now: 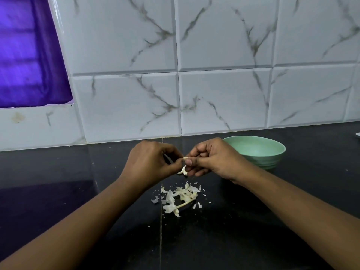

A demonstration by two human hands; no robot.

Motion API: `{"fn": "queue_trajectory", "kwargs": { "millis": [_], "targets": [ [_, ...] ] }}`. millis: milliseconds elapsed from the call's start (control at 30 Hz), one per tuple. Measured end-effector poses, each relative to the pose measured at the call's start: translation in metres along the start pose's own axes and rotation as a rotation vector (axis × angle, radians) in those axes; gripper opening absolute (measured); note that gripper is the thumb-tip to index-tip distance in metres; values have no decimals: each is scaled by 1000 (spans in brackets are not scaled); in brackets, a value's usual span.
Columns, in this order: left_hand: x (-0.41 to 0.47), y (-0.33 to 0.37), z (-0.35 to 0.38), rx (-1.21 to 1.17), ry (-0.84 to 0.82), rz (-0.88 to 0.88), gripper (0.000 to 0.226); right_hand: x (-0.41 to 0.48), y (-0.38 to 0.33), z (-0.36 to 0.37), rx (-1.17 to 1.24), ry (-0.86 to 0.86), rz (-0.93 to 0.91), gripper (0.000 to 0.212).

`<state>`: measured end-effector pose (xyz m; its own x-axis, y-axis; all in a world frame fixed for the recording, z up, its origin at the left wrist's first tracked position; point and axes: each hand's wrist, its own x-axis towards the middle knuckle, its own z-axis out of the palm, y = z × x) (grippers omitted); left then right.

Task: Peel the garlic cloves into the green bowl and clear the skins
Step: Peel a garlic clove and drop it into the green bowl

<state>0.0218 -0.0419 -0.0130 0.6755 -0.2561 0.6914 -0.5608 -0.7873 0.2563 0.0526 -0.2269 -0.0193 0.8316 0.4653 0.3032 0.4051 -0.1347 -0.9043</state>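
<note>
My left hand (pixel 151 162) and my right hand (pixel 212 160) meet fingertip to fingertip above the dark counter, both pinching one small pale garlic clove (pixel 184 169). A bit of its skin curls down between the fingers. Directly below the hands lies a pile of white garlic skins (pixel 180 197) with a thin stalk among them. The green bowl (pixel 272 151) stands behind my right hand near the wall; what is inside it is hidden by the hand and the rim.
The black counter (pixel 78 191) runs to a marble-patterned tiled wall (pixel 224 94) at the back. A purple curtain (pixel 29 55) hangs at the upper left. A small white object (pixel 358 134) shows at the far right edge.
</note>
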Motion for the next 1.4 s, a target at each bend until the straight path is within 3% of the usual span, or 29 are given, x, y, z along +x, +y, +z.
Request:
{"fn": "queue_trajectory", "kwargs": {
  "millis": [267,533,667,900,1100,1400],
  "targets": [
    [2,4,4,69,-1,-48,9,1,1,-1,-179,26,-82,6],
    [1,5,6,101,19,-34,18,2,2,-1,-218,39,-91,4],
    [2,7,7,168,21,-16,12,2,3,-1,-297,64,-121,4],
    [3,6,7,50,10,-75,13,3,6,1,-417,130,-185,3],
    [2,7,7,-177,-11,-226,11,3,4,2,-270,106,-144,21],
    [4,6,7,-812,-163,-588,17,1,3,2,134,23,-39,18]
  ]
}}
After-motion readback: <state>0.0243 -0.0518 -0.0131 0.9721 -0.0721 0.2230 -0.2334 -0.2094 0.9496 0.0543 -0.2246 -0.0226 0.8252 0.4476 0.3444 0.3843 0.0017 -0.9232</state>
